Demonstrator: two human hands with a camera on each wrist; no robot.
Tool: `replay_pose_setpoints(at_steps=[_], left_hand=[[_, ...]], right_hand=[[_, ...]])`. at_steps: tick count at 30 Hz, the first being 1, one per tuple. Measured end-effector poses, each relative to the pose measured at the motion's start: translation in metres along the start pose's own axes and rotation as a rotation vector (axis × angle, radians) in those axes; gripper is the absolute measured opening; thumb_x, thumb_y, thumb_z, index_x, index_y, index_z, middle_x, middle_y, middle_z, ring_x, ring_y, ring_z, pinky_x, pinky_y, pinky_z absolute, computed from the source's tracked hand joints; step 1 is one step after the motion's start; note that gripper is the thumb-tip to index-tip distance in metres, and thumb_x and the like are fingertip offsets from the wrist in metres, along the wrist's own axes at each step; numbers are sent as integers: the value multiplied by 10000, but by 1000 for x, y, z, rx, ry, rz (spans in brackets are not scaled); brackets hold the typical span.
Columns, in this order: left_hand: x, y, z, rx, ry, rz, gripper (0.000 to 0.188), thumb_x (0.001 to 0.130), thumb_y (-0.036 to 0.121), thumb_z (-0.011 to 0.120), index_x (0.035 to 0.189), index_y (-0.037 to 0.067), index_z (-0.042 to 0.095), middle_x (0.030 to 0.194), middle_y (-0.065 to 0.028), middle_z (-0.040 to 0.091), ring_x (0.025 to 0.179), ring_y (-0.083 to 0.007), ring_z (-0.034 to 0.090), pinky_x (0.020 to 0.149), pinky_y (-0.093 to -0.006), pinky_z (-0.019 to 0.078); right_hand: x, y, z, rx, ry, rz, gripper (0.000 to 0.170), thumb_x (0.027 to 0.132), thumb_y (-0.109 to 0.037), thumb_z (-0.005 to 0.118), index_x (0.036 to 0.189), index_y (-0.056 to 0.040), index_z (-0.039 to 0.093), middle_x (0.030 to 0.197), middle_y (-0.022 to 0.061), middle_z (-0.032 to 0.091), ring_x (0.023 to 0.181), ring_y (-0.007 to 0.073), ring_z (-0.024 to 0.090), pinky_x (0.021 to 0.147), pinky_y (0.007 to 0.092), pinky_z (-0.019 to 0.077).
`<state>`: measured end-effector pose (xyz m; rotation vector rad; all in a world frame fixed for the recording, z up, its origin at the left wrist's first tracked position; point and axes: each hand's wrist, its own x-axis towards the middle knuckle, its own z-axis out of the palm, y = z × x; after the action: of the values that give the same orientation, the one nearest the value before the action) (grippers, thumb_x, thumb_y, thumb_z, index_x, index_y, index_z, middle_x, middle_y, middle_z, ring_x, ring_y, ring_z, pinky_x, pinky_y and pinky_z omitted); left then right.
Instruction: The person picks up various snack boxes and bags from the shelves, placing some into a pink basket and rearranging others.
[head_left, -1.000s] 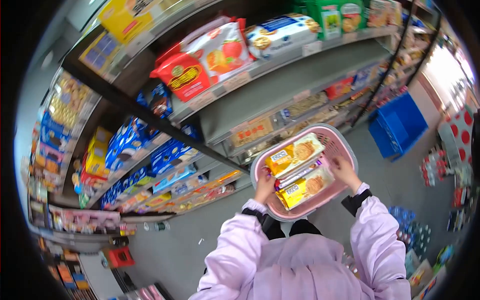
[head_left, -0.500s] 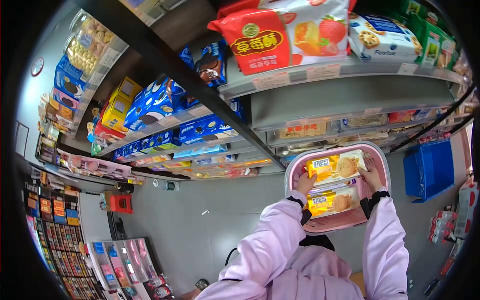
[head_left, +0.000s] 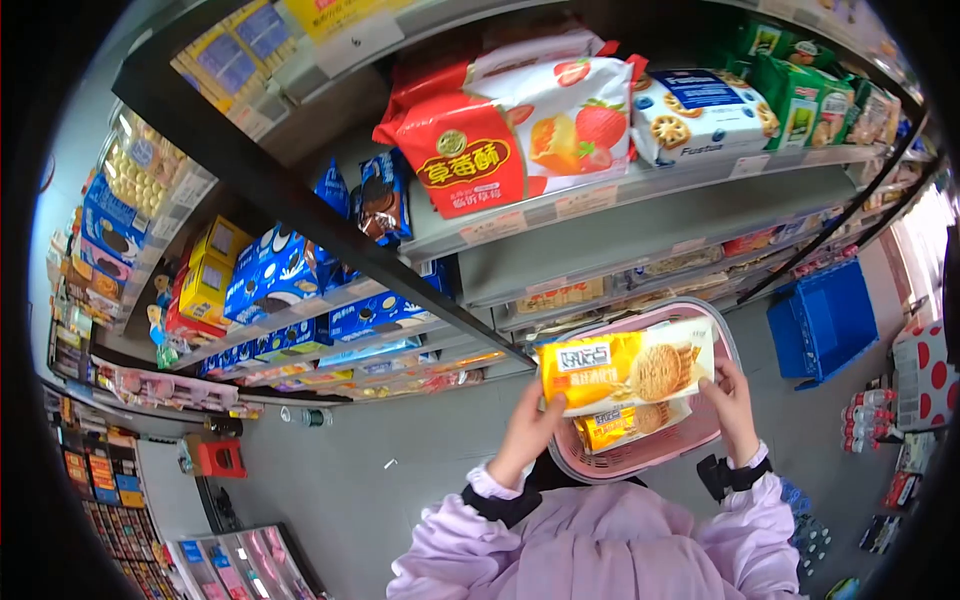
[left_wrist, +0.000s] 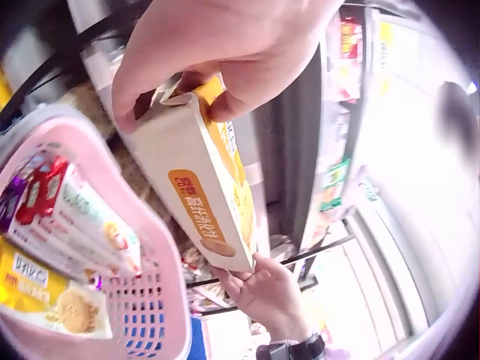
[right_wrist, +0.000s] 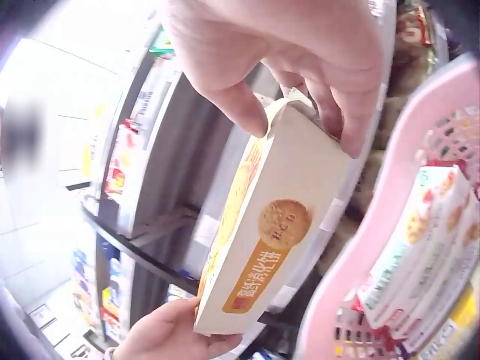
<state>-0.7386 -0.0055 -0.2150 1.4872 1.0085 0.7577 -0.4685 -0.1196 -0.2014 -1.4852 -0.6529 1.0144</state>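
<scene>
A yellow-and-white biscuit packet (head_left: pixel 628 368) with a round biscuit pictured on it is held by both hands over the basket. My left hand (head_left: pixel 528 432) grips its left end, thumb on the front. At the right end my right hand (head_left: pixel 733 408) pinches it between thumb and fingers. Both wrist views show the packet's long white side (left_wrist: pixel 184 187) and its folded ends in the fingers. Below is a pink plastic basket (head_left: pixel 700 438), holding a similar yellow biscuit packet (head_left: pixel 612 430) and several white-and-red packs (right_wrist: pixel 420 240).
Snack shelves (head_left: pixel 600 195) curve across the front, with a red strawberry pastry bag (head_left: pixel 470 155) and a white-and-blue biscuit bag (head_left: pixel 705 115) on top. A blue crate (head_left: pixel 825 320) stands on the floor at right. A red stool (head_left: pixel 220 458) is at left.
Both hands have lifted one yellow biscuit packet up out of the basket, where it lay beside the other. The head view has shifted along the shelves.
</scene>
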Motion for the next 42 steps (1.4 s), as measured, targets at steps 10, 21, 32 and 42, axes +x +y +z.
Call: replay_pose_setpoints(at_steps=[10, 21, 32, 42], left_hand=[[122, 67, -50, 169, 264, 414, 334, 804, 52, 489, 1113, -68, 455, 1070, -163, 530, 984, -228, 498, 886, -310, 359], [176, 58, -71, 23, 291, 220, 479, 720, 67, 545, 1157, -80, 414, 1186, -191, 448, 1067, -273, 443, 925, -312, 314], [29, -22, 18, 226, -287, 39, 319, 773, 23, 483, 1089, -16, 499, 1005, -148, 560, 944, -274, 543, 819, -351, 426], [-7, -280, 115, 224, -247, -664, 293, 722, 113, 522, 976, -28, 566, 903, -178, 611, 815, -319, 589, 698, -381, 468]], right_hand=[[146, -79, 72, -408, 52, -455, 340, 727, -224, 594, 918, 56, 593, 748, 174, 618, 670, 195, 590, 634, 305, 453], [237, -59, 130, -485, 80, -444, 458, 705, -298, 647, 986, 55, 570, 935, 231, 592, 855, 357, 574, 765, 353, 447], [93, 29, -9, -69, -255, 231, 208, 840, -180, 559, 962, -15, 591, 878, 18, 592, 737, 56, 527, 652, 208, 444], [79, 266, -66, -1265, -457, 614, 540, 662, -304, 603, 1056, 59, 527, 919, 225, 605, 871, 324, 596, 753, 369, 476]])
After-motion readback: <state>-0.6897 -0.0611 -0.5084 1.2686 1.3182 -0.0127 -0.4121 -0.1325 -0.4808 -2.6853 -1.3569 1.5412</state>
